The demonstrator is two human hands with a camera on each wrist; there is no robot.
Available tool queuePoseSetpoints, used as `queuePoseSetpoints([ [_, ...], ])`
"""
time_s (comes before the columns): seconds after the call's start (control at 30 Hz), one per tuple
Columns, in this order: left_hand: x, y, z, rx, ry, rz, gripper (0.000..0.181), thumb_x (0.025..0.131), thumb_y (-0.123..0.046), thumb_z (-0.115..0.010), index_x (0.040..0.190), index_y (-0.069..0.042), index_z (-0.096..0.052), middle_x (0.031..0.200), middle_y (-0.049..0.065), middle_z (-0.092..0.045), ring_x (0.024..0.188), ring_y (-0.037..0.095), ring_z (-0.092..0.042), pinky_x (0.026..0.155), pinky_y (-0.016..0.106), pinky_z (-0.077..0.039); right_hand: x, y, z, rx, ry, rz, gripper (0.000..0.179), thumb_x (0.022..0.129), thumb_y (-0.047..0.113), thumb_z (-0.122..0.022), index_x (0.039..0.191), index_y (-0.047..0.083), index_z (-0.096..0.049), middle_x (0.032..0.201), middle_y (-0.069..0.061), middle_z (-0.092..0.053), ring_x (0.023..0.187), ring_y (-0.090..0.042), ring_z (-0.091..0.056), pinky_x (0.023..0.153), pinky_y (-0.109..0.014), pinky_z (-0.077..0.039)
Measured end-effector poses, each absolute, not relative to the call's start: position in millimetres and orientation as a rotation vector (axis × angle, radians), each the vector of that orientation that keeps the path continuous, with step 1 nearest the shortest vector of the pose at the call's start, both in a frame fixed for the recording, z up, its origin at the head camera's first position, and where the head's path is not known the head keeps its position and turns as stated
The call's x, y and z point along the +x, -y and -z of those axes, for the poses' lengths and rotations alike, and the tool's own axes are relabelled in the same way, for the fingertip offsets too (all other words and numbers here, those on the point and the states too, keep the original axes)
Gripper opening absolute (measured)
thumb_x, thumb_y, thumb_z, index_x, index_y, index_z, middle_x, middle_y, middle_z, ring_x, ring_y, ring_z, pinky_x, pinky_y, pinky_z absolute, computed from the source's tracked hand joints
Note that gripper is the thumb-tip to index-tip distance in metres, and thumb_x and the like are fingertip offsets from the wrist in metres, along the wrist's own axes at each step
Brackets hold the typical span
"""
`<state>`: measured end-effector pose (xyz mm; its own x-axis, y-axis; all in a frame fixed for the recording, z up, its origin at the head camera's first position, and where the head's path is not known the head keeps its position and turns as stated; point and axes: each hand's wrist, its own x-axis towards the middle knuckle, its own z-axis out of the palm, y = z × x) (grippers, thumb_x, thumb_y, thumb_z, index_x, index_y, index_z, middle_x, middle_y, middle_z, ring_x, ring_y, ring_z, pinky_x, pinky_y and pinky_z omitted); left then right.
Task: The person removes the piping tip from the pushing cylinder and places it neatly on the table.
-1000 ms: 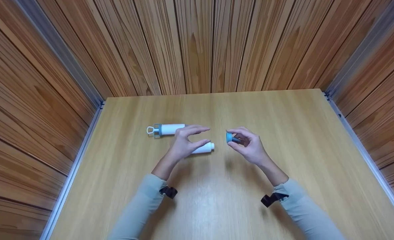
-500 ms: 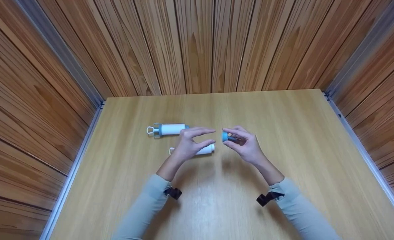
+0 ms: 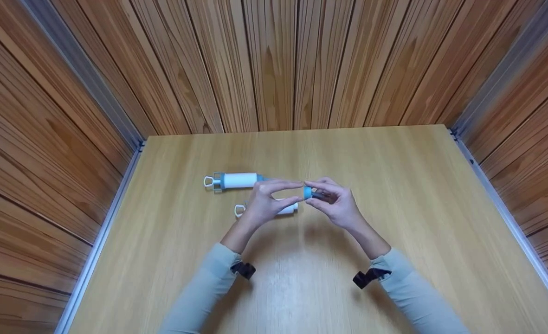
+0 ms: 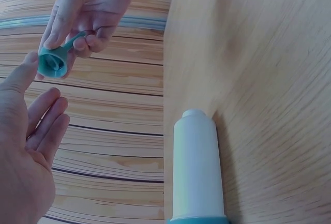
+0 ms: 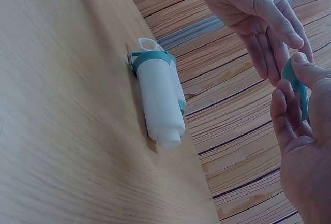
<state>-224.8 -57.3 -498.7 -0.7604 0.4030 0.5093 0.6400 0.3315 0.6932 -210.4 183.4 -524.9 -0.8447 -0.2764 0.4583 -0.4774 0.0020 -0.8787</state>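
In the head view, my right hand (image 3: 338,204) pinches a blue-green nozzle cap (image 3: 307,193), a hollow cup with a thin spout pointing back into the palm. Its open mouth faces my left hand (image 3: 265,202), whose thumb and index finger are held apart right beside the rim. Whether they touch it is unclear. Below the left hand lies a white syringe-like tube (image 3: 288,208) with a ring handle, partly hidden by that hand. Its bare stub end shows in the right wrist view, on the white tube (image 5: 158,100) with a teal collar.
Behind the left hand lies a second white syringe-like tube (image 3: 240,180) with a ring handle and blue collar; its right tip is partly covered by the fingers. The wooden tabletop (image 3: 385,162) is bounded by plank walls (image 3: 274,65) and metal rails (image 3: 102,232).
Both hands have come together, the right moving left with the nozzle cap, the left moving right. More of the nearer tube's ring handle now shows.
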Motion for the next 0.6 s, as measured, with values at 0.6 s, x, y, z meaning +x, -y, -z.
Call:
queuePoseSetpoints([
  [0.6, -226.0, 56.2, 499.4, -1.023, 2.309, 1.376, 0.027, 0.098, -0.017, -0.089, 0.123, -0.006, -0.086, 0.121, 0.012, -0.088, 0.117, 0.029, -0.085, 0.107, 0.045, -0.066, -209.5, -180.4, 525.2, 0.774, 2.121, -1.94, 0.039, 0.095, -0.016, -0.078, 0.133, -0.011, -0.076, 0.121, 0.014, -0.075, 0.101, -0.002, -0.073, 0.099, -0.019, -0.064],
])
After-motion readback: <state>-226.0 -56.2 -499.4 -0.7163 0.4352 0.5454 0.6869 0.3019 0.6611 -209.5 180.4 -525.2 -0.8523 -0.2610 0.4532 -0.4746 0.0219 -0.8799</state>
